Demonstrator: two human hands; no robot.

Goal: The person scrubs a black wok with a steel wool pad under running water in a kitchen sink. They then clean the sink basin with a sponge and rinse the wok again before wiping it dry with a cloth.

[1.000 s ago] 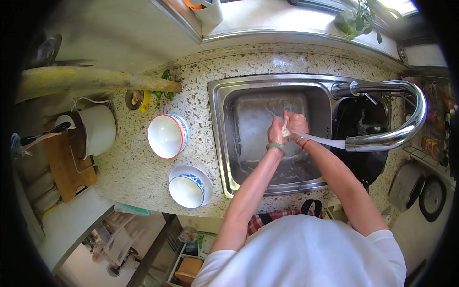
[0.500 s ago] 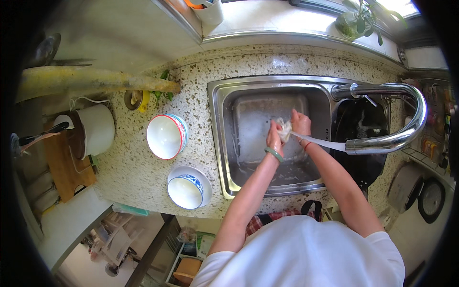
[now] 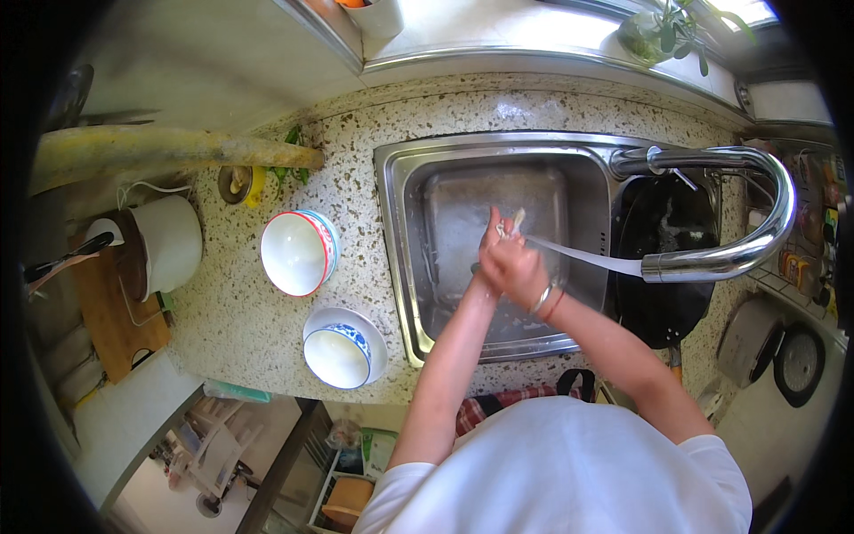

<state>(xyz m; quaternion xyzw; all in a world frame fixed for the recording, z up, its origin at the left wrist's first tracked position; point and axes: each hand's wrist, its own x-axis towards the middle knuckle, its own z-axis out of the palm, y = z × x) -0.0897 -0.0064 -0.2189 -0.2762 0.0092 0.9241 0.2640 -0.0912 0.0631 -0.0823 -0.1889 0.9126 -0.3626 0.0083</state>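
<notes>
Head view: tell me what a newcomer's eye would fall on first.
First, the person's left grip and right grip, pressed together over the steel sink, a whitish bundle poking out at their upper end. Next, the shiny curved faucet at the right, its slanting stream of water running leftward to them. Then, on the speckled counter left of the sink, a red-rimmed bowl and a blue-rimmed bowl.
</notes>
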